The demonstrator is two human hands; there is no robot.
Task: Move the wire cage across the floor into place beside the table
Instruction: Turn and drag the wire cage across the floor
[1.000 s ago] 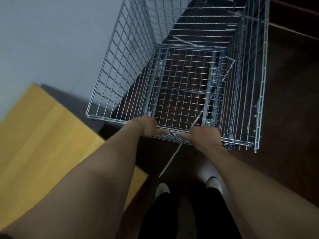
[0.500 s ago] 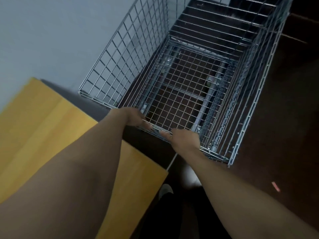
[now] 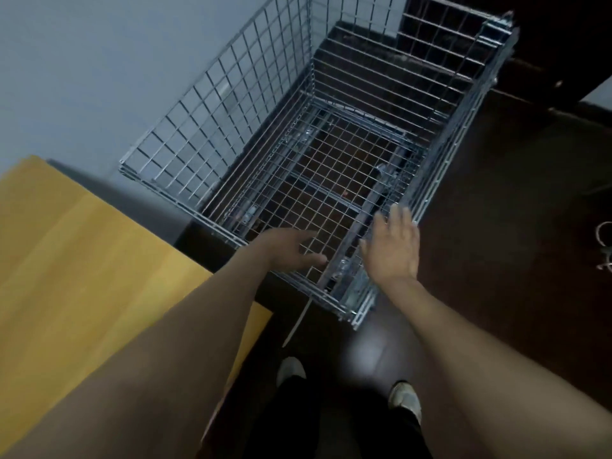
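- Cage (image 3: pixel 331 154): open-topped wire mesh, on the dark floor (image 3: pixel 496 260), one side along the wall (image 3: pixel 99 61), near corner just beside the yellow surface (image 3: pixel 82 276).
- Handling: likely stiff, bulky, moderately heavy; best held by the near top rim.
- Left hand (image 3: pixel 291 248): fingers loosely spread over the near rim, gripping nothing.
- Right hand (image 3: pixel 392 248): flat, fingers spread, above the rim.
- Obstacles: surface corner, wall, a pale strip (image 3: pixel 296 323) on the floor.

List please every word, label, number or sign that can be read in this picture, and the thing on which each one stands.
None: no readable text shows anywhere.
Wire cage: bare metal mesh, no label visible.
Table: plain yellow top, no print.
Wall and floor: no writing or sign.
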